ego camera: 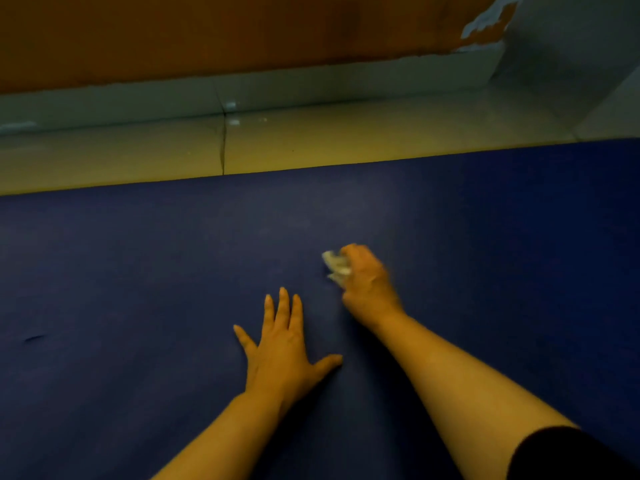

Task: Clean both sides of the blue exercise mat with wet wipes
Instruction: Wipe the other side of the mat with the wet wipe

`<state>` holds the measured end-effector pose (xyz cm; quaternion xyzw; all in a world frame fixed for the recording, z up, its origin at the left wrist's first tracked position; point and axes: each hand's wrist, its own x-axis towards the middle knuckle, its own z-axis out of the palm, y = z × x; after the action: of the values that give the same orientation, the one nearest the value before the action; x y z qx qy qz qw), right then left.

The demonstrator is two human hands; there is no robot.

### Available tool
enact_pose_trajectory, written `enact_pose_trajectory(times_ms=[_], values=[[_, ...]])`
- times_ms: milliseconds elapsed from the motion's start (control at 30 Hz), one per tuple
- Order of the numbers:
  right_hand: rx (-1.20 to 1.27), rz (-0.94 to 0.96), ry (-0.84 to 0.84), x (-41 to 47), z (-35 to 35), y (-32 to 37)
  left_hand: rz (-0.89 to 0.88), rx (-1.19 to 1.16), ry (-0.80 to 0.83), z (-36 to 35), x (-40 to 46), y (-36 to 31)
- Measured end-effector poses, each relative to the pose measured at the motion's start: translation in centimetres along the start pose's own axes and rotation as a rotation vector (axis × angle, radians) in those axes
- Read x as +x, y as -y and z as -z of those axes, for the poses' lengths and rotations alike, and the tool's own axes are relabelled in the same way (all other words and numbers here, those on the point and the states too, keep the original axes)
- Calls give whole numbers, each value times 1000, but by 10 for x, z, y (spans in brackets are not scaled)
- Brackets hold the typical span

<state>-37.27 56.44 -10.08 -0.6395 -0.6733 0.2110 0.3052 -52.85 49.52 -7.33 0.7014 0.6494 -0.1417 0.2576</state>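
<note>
Blue mat: matt, finely textured foam-like surface, small dent near its left part. Wet wipe on the mat: crumpled, whitish, thin cloth-like sheet. Floor tiles beyond the mat: smooth, glossy, reflective. Wall behind the floor: brown matt paint, peeling at right.

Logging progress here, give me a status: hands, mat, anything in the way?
Left hand flat on mat, fingers spread. Right hand grips crumpled wipe against mat. Nothing in the way; small crease far left.
</note>
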Motion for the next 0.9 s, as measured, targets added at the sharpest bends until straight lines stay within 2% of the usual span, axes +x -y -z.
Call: enact_pose_trajectory(times_ms=[67, 133, 233, 333, 400, 500, 567, 633, 733, 800, 833, 900], values=[[-76, -192, -144, 0, 20, -22, -10, -16, 59, 1, -5, 3], [-139, -286, -184, -10, 22, -21, -19, 5, 70, 1, -5, 2], [-116, -81, -132, -40, -5, 11, -17, 35, 22, -2, -3, 0], [-107, 47, 96, -53, -12, 19, -18, 43, 18, -4, -4, -2], [-143, 19, 49, -46, 4, 1, -13, 49, 24, -4, -3, -3], [-176, -211, -178, -45, 29, -23, -11, 60, 30, -5, -2, -4], [-204, -234, -237, -52, 24, -17, -14, 67, 23, -6, -1, -4], [-179, -133, -197, -66, 3, 8, -14, 66, 12, -7, 0, -4], [-139, 40, 32, -89, -22, 36, -24, 26, 2, -6, -1, -3], [-148, 65, 139, -87, -13, 28, -29, 24, 2, -6, -1, -3], [-182, 71, 118, -82, -3, 17, -27, 34, 11, -6, -1, -3], [-236, -21, -34, -77, 19, -10, -21, 46, 28, -6, -1, -4]])
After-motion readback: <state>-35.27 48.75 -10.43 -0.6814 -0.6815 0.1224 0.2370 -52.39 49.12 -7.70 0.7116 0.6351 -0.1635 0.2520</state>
